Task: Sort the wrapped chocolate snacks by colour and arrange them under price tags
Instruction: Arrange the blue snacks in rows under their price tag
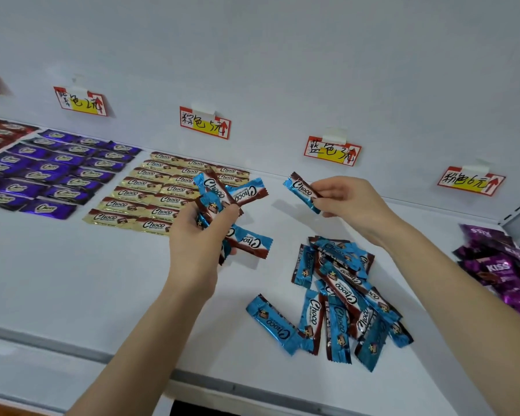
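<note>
Toward the front edge of the white shelf [72,280], right of middle: a loose heap of blue snacks [342,295], overlapping at all angles, one lying just apart on the left.

Above the shelf's middle: left hand [198,235], fingers curled round a bunch of blue snacks [222,199], wrapper ends fanning out above and to the right.

Further back: right hand [351,202], thumb and fingertips pinching a single blue snack [303,192] by one end, clear of the shelf, below the blue price tag [332,150].

At the right edge: purple KISS packs [499,265], piled.

Toward the back edge, left half: cream snacks [150,190] in tidy rows, then purple snacks [57,169], then red snacks [0,133] by the far left corner.

On the back wall: other price tags [204,123], taped up.
</note>
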